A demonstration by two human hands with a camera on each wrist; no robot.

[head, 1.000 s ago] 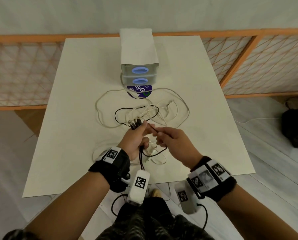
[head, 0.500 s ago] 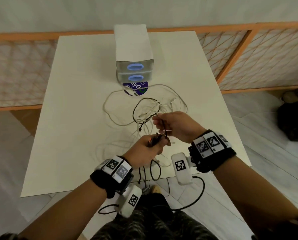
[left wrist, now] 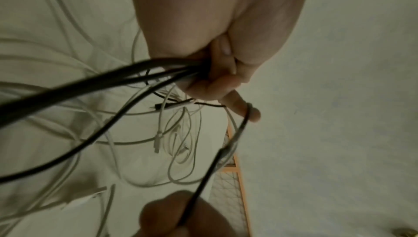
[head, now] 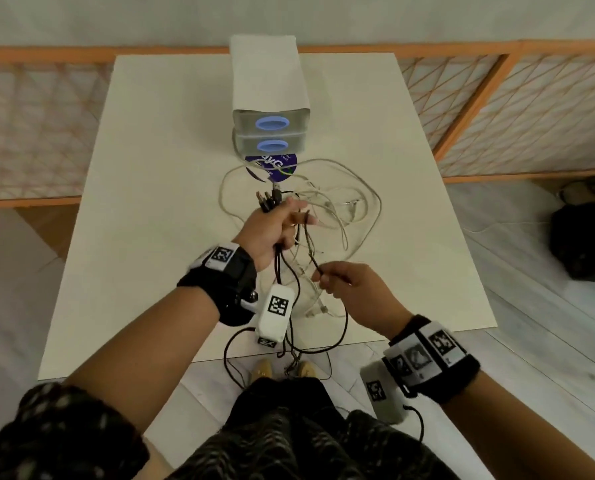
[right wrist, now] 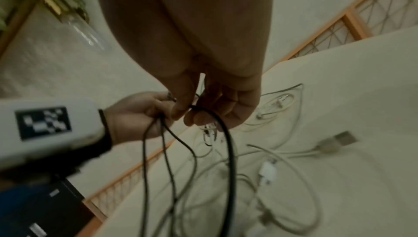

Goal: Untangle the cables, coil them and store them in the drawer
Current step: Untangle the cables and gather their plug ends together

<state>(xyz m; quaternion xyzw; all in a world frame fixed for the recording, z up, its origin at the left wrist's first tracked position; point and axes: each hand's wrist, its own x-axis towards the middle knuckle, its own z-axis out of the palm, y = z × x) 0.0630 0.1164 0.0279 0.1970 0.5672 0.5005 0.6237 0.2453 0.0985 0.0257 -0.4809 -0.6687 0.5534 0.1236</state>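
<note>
Since half a second earlier my left hand (head: pixel 274 226) had pushed forward toward twelve o'clock while my right hand (head: pixel 349 286) had dropped back toward me. The left hand was closed around the gathered black cable (head: pixel 291 271), its plugs (head: pixel 268 199) sticking out past my knuckles toward twelve o'clock, pointing at the drawer unit (head: pixel 271 124). My right hand pinched one black strand at about four o'clock from the left. That stretch ran roughly twelve to six, with slack hanging off the near edge of the surface (head: pixel 157 237). The white cables (head: pixel 351 202) lay tangled at the surface's centre. Both drawers looked shut; coiling had barely begun and nothing was stored.
</note>
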